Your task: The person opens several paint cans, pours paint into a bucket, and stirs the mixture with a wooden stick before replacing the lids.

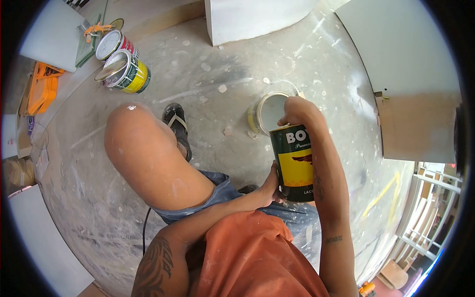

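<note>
A dark green and yellow can (294, 166), its label partly readable as "Premium" and "LAC", is held in front of my lap with its top toward the floor bucket. My left hand (271, 186) grips its lower left side, the fingers partly hidden behind it. Over the far top edge my right hand (302, 112) curls with fingers bent, and my forearm covers the right part of the label. Just beyond the can stands an open bucket (255, 115) with a wire handle and a pale grey inside; the can's top edge overlaps its near rim in this view.
Two used paint cans, one yellow and green (136, 81) and one red and white (128, 45), stand at the upper left with loose lids. An orange tool case (42, 94) lies at far left. White panels (257, 20) border the paint-spotted floor (208, 109).
</note>
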A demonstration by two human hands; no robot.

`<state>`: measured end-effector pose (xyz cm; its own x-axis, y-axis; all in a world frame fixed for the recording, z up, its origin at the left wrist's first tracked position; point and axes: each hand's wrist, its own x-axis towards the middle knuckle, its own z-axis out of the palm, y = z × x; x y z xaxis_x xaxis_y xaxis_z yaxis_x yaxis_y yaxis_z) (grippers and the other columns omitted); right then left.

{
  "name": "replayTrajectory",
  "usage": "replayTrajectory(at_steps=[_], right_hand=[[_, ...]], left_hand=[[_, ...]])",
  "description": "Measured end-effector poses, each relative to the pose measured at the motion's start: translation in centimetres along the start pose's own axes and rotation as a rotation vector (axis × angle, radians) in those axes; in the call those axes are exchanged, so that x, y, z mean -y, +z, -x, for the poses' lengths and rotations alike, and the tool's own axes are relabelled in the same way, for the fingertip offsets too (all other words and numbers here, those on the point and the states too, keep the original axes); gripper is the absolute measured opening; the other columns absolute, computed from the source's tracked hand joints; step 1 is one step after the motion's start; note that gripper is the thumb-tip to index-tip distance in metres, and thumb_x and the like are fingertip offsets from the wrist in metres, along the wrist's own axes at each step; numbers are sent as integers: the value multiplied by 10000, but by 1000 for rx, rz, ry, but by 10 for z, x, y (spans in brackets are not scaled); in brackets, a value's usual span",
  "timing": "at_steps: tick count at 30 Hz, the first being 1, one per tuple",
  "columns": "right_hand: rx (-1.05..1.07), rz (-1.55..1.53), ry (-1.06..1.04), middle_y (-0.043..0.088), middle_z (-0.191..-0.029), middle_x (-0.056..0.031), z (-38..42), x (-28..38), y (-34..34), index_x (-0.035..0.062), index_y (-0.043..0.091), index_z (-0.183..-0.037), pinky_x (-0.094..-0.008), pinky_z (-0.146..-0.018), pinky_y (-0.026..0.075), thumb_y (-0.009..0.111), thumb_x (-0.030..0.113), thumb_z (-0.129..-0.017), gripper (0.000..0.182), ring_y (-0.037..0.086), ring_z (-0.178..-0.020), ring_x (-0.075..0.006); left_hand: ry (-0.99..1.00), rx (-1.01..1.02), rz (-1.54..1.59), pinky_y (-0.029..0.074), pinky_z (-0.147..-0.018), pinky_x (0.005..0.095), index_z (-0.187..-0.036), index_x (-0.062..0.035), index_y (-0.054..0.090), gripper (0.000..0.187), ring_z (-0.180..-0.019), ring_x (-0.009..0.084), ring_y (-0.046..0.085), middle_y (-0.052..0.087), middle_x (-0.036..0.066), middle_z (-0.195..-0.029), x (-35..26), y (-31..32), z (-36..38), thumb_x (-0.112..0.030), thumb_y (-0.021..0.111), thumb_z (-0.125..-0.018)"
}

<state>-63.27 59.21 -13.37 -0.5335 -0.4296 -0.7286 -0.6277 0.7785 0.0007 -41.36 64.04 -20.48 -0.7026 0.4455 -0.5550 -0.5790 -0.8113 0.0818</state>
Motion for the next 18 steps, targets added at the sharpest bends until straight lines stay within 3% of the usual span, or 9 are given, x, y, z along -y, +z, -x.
replayTrajectory(at_steps=[6,8,18], right_hand=[[46,24,27,721,-958,-210,-3,7,-4,-26,739,-978,-398,-763,560,828,316,-730,431,713,-881,-338],[39,82,-41,719,-968,-209,-9,3,-1,-24,737,-978,-401,-770,560,830,327,-722,444,710,-898,-343],[100,69,-8,724,-965,-207,-4,10,-9,-33,736,-996,-384,-755,571,819,314,-748,435,722,-876,-323]], left_hand=[[29,42,34,359,-321,187,-1388,-177,471,825,-563,110,652,710,99,-1032,3,-2,-3,-683,-22,-960],[56,121,88,352,-344,246,-1390,-224,454,662,-823,139,712,674,44,-1178,15,-15,-19,-593,65,-1002],[15,118,23,366,-349,233,-1388,-206,449,701,-786,135,699,666,52,-1182,5,-6,-4,-621,45,-992]])
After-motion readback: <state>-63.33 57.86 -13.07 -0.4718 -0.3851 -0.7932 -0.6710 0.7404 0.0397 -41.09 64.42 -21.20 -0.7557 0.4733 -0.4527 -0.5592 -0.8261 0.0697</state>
